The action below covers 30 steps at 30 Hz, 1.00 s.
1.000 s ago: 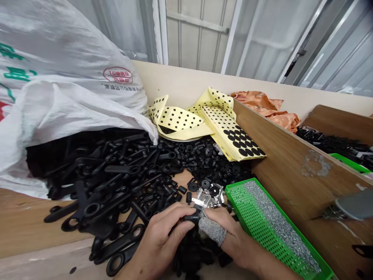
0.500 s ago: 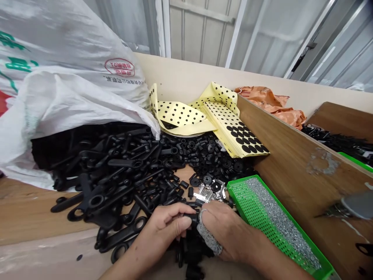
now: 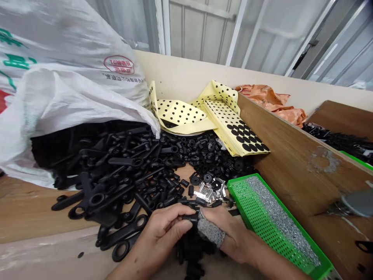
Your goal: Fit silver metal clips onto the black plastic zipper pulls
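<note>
My left hand (image 3: 163,233) and my right hand (image 3: 230,235) meet low in the middle of the view, both pinched on one small black plastic part (image 3: 190,217). A grey knit finger cot (image 3: 210,232) covers my right thumb. Just beyond my fingers lie small shiny metal clips (image 3: 210,193) and a large heap of black plastic handles and small round pieces (image 3: 128,171). More black parts (image 3: 190,249) lie under my hands.
A white woven sack (image 3: 58,89) spills the black parts at left. Yellow sheets with black round stickers (image 3: 230,124) lie at the back. A green perforated tray (image 3: 241,202) of small metal screws stands at right, beside a wooden divider (image 3: 291,155).
My hands stay together on the small part with only slight finger shifts. The view has drifted a little, so the scene sits slightly higher.
</note>
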Motion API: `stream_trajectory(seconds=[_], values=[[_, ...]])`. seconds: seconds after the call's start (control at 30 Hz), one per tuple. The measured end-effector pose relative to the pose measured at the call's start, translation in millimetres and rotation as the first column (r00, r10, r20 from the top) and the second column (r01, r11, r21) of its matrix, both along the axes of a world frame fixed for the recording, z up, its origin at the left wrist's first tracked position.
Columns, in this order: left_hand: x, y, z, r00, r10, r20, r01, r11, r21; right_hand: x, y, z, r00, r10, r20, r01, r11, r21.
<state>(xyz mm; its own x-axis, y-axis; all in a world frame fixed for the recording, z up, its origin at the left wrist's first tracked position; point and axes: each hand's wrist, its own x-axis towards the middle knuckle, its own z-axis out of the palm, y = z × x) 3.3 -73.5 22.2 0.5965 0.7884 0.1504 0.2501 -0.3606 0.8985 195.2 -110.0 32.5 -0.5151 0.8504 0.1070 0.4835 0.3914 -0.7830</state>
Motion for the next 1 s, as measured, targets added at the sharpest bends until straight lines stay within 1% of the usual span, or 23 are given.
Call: stream_trajectory(seconds=[0.07, 0.1, 0.17, 0.2, 0.23, 0.27, 0.3, 0.33, 0.4, 0.47, 0.53, 0.6, 0.7, 0.77, 0.83, 0.9, 0.93, 0.97, 1.0], values=[[-1.5, -1.0, -0.9, 0.999, -0.038, 0.005, 0.038, 0.997, 0.069, -1.3, -0.5, -1.6, 0.993, -0.037, -0.11, 0.023, 0.992, -0.124], [-2.1, -1.6, -1.8, 0.998, -0.056, 0.015, 0.055, 0.993, 0.101, -2.4, -1.1, -3.8, 0.983, -0.075, -0.166, 0.041, 0.979, -0.2], [-2.9, -3.1, -4.8, 0.997, -0.073, 0.037, 0.065, 0.982, 0.177, -5.5, -2.5, -9.4, 0.949, -0.176, -0.264, 0.069, 0.926, -0.371], [-3.1, -3.8, -6.9, 0.997, -0.06, 0.049, 0.048, 0.974, 0.222, -7.1, -3.3, -11.9, 0.929, -0.218, -0.299, 0.067, 0.895, -0.442], [-3.1, -4.5, -9.1, 0.997, -0.037, 0.061, 0.019, 0.964, 0.264, -8.5, -4.0, -13.6, 0.916, -0.248, -0.316, 0.07, 0.873, -0.483], [-3.1, -5.1, -11.4, 0.997, -0.016, 0.073, -0.007, 0.954, 0.3, -9.4, -4.6, -14.4, 0.914, -0.258, -0.312, 0.082, 0.873, -0.481], [-3.0, -5.6, -13.4, 0.997, -0.001, 0.082, -0.025, 0.946, 0.322, -10.0, -5.0, -14.1, 0.924, -0.256, -0.284, 0.113, 0.892, -0.437], [-2.8, -6.1, -15.1, 0.996, 0.006, 0.09, -0.035, 0.944, 0.327, -10.2, -5.3, -13.0, 0.939, -0.241, -0.246, 0.141, 0.921, -0.364], [-2.0, -6.9, -17.3, 0.994, 0.009, 0.112, -0.041, 0.957, 0.288, -9.8, -5.7, -9.9, 0.968, -0.184, -0.171, 0.148, 0.968, -0.204], [-0.9, -8.2, -18.5, 0.989, 0.045, 0.14, -0.07, 0.981, 0.18, -9.3, -6.4, -8.7, 0.986, -0.122, -0.117, 0.109, 0.988, -0.107], [0.2, -10.0, -19.5, 0.981, 0.117, 0.158, -0.121, 0.993, 0.016, -9.0, -7.8, -10.4, 0.994, -0.083, -0.071, 0.079, 0.995, -0.059], [0.7, -11.7, -20.6, 0.97, 0.182, 0.163, -0.159, 0.976, -0.148, -8.9, -8.8, -13.6, 0.996, -0.094, -0.004, 0.094, 0.995, -0.014], [1.2, -12.5, -21.7, 0.958, 0.227, 0.175, -0.165, 0.936, -0.312, -8.5, -7.7, -17.2, 0.988, -0.113, 0.109, 0.107, 0.993, 0.056], [2.2, -12.2, -21.4, 0.954, 0.235, 0.187, -0.141, 0.9, -0.413, -7.7, -5.0, -17.8, 0.979, -0.102, 0.178, 0.073, 0.984, 0.164], [4.0, -12.2, -20.6, 0.94, 0.266, 0.213, -0.123, 0.848, -0.516, -6.7, -1.7, -17.2, 0.967, -0.102, 0.232, 0.027, 0.952, 0.304], [6.2, -13.1, -20.0, 0.925, 0.3, 0.231, -0.111, 0.799, -0.591, -5.7, 0.7, -16.2, 0.956, -0.121, 0.269, 0.001, 0.913, 0.407], [7.2, -13.8, -19.9, 0.919, 0.317, 0.236, -0.113, 0.782, -0.613, -5.3, 1.4, -15.6, 0.951, -0.129, 0.28, -0.004, 0.903, 0.431], [8.0, -14.6, -20.1, 0.913, 0.332, 0.237, -0.118, 0.772, -0.625, -5.2, 1.6, -15.1, 0.951, -0.131, 0.281, -0.003, 0.901, 0.433], [8.4, -15.3, -20.4, 0.91, 0.34, 0.237, -0.124, 0.769, -0.627, -5.2, 1.4, -14.6, 0.955, -0.124, 0.27, 0.002, 0.912, 0.411]])
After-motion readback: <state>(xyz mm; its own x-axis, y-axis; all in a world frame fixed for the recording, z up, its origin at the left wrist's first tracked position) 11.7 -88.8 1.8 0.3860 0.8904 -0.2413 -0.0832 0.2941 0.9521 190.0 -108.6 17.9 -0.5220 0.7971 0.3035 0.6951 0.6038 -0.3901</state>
